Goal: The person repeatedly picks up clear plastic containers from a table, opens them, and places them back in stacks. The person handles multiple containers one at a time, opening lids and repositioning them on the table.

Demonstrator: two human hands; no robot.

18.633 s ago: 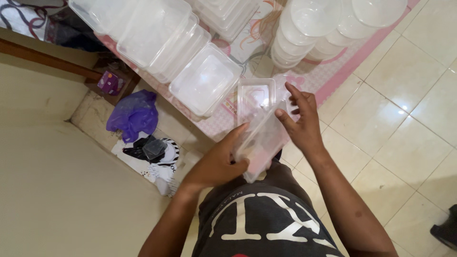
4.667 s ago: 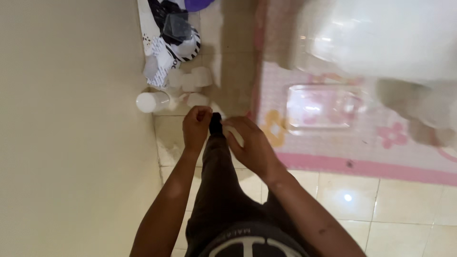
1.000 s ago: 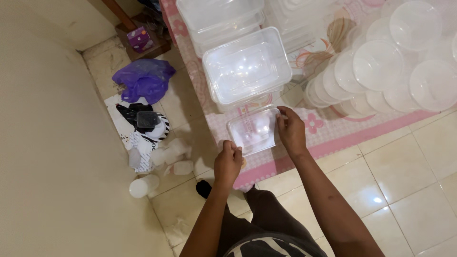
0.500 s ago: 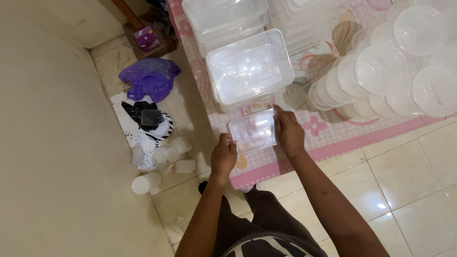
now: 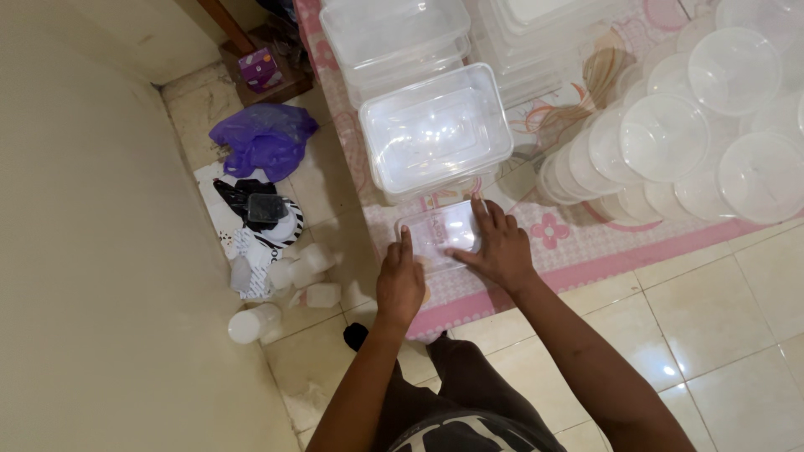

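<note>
A small clear rectangular plastic container [image 5: 437, 232] lies on the pink patterned mat [image 5: 586, 255], just in front of a larger clear rectangular tub [image 5: 435, 130]. My left hand [image 5: 399, 280] touches the small container's left edge with its fingers together. On the container's right side rests my right hand [image 5: 496, 247], fingers spread across its top. Both hands press on it from above and the sides.
Stacks of clear rectangular tubs [image 5: 394, 38] stand behind. Rows of round clear lids [image 5: 670, 138] fill the mat's right part. On the tiled floor at left lie a purple bag [image 5: 264, 138], a dark cloth pile [image 5: 260, 209] and small white bottles [image 5: 251, 322]. A cream wall [image 5: 92, 276] runs along the left.
The small container has come down from my raised hands onto the mat in front of the large tub. Both hands followed it down and now lie on it.
</note>
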